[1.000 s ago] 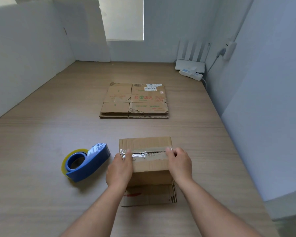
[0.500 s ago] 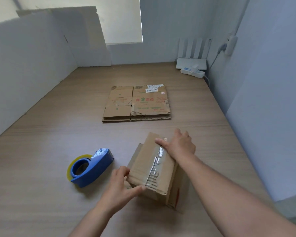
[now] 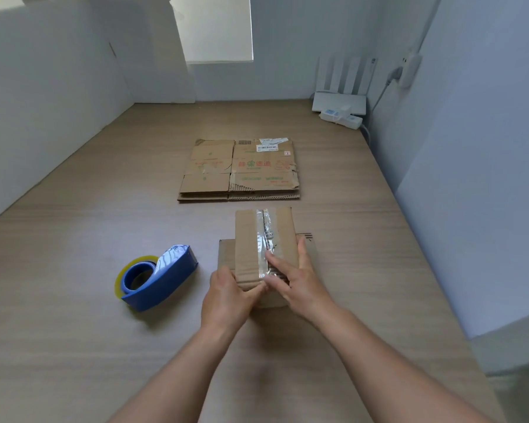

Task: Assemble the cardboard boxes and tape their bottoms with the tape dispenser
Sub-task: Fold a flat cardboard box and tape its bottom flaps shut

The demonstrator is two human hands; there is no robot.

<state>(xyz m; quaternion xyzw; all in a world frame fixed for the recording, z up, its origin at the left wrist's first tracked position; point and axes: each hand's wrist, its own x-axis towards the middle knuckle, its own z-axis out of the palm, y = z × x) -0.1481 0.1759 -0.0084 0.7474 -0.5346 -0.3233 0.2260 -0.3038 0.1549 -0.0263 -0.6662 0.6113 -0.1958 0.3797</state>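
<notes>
I observe one assembled cardboard box [image 3: 264, 239] standing on the tabletop [image 3: 74, 331], just ahead of the operator and slightly right of centre. Its sealed face is turned upward. A strip of clear tape [image 3: 264, 236] runs along the centre seam from the far edge to the near edge; it is wrinkled and reflective over much of its length. Flat cardboard panels show at the base of the box on both its left and right sides and lie on the tabletop. The left hand [image 3: 226, 297] grips the near left corner of the box, with the fingers curled round the side and the thumb along the near top edge. The right hand [image 3: 297, 279] lies on the top face with its fingers [image 3: 274, 259] extended and spread, pressing on the near end of the tape; it grasps nothing. The tape dispenser [image 3: 158, 279], blue with a roll of clear tape mounted, rests on the tabletop to the left of the box, near the left hand but apart from it. Neither hand touches it. A stack of flattened boxes [image 3: 239, 172], printed and labelled, lies flat farther back, just beyond the assembled box. At the far right corner a white router [image 3: 339, 100] stands against the wall with a power strip [image 3: 342, 117] directly in front of it.
</notes>
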